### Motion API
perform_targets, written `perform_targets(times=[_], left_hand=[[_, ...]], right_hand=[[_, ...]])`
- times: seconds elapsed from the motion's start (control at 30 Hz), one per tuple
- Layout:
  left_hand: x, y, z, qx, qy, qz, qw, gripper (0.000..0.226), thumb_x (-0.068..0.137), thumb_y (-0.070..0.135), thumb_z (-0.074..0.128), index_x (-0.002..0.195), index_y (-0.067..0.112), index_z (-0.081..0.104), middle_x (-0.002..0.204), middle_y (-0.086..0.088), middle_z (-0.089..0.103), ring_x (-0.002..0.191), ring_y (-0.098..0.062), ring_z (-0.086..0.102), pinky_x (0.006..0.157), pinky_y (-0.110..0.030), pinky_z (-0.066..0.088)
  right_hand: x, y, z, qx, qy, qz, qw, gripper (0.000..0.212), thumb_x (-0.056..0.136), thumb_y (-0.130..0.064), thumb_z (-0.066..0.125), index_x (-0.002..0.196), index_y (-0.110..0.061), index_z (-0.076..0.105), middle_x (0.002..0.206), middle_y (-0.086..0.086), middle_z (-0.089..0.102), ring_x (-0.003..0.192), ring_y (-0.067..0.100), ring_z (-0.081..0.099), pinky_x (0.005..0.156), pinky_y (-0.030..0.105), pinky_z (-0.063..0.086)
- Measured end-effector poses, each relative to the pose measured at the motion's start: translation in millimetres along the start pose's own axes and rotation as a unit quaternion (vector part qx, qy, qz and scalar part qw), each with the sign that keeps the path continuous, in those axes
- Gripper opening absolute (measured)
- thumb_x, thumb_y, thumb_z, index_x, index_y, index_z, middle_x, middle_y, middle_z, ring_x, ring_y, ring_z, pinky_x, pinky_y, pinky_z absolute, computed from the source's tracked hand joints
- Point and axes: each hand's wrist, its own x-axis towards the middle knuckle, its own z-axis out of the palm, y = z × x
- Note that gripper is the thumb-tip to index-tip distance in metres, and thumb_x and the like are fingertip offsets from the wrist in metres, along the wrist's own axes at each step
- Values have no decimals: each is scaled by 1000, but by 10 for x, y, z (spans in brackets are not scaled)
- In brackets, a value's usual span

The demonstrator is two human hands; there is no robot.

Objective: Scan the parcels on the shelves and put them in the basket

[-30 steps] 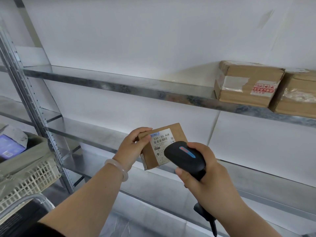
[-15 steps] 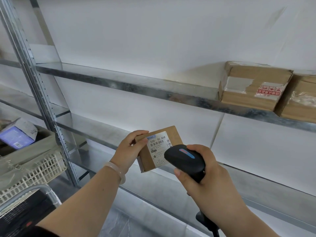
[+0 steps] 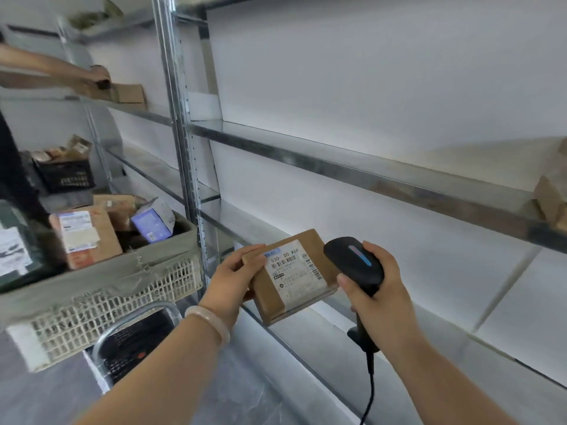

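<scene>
Several parcels (image 3: 89,237) already lie in the white lattice basket (image 3: 122,305) at the left, so the job looks well under way. More brown parcels (image 3: 550,200) wait on the metal shelf (image 3: 368,176) at the far right edge, so it isn't finished. The current cardboard parcel (image 3: 276,297) is held in the air in front of a lower shelf, to the right of the basket and not over it. The left hand (image 3: 236,280) grips its left edge, thumb on top and fingers underneath. The right hand (image 3: 383,299) is wrapped round the handle of a black barcode scanner (image 3: 356,265), whose head sits just beside the parcel's right edge. This looks like the scanning step, with the drop into the basket still to come. The parcel's labelled broad face is turned up toward the camera, its print rising slightly to the right. Its outline looks nearly square, so I cannot tell its long axis.
</scene>
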Motion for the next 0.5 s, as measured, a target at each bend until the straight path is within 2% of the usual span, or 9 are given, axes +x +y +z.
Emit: perform_targets(times=[0.03, 0.1, 0.2, 0.3, 0.43, 0.5], left_hand=[[33, 43, -148, -5, 11, 2, 1000, 19, 92, 23, 66, 110, 28, 72, 100, -2, 76, 80, -12, 73, 62, -28, 56], [119, 137, -457, -18, 37, 7, 999, 22, 91, 23, 69, 112, 28, 67, 101, -3, 74, 79, -12, 73, 61, -28, 56], [294, 261, -935, -28, 111, 22, 993, 34, 86, 26, 75, 113, 23, 55, 110, -6, 67, 92, -22, 72, 72, -39, 60], [469, 397, -1454, -15, 185, 37, 982, 33, 83, 32, 78, 104, 18, 57, 108, -11, 68, 98, -28, 70, 88, -50, 58], [620, 549, -2095, 14, 213, 29, 976, 23, 87, 38, 73, 105, 26, 64, 106, -1, 73, 97, -20, 70, 93, -46, 56], [684, 596, -2355, 20, 198, 28, 980, 28, 89, 31, 72, 115, 32, 62, 111, 1, 72, 98, -16, 70, 94, -41, 56]], right_hand=[[62, -14, 175, 9, -9, 2, 1000, 58, 81, -36, 77, 119, -59, 41, 107, -40, 56, 93, 13, 67, 78, 37, 60], [168, -73, 573, 23, -29, -2, 999, 57, 82, -34, 77, 118, -59, 41, 110, -33, 59, 97, 14, 66, 81, 43, 59], [306, -215, 1203, 47, -51, -12, 998, 57, 84, -30, 76, 114, -62, 41, 113, -29, 57, 102, 11, 63, 80, 43, 59], [438, -396, 1833, 59, -64, -24, 996, 58, 83, -30, 77, 111, -64, 40, 111, -33, 56, 99, 10, 64, 79, 42, 60], [590, -644, 2575, 69, -91, -35, 993, 59, 82, -32, 77, 107, -69, 39, 104, -46, 51, 95, 3, 64, 75, 38, 61], [654, -737, 2865, 69, -103, -44, 991, 62, 82, -32, 77, 106, -73, 36, 104, -49, 49, 95, 7, 65, 74, 35, 61]])
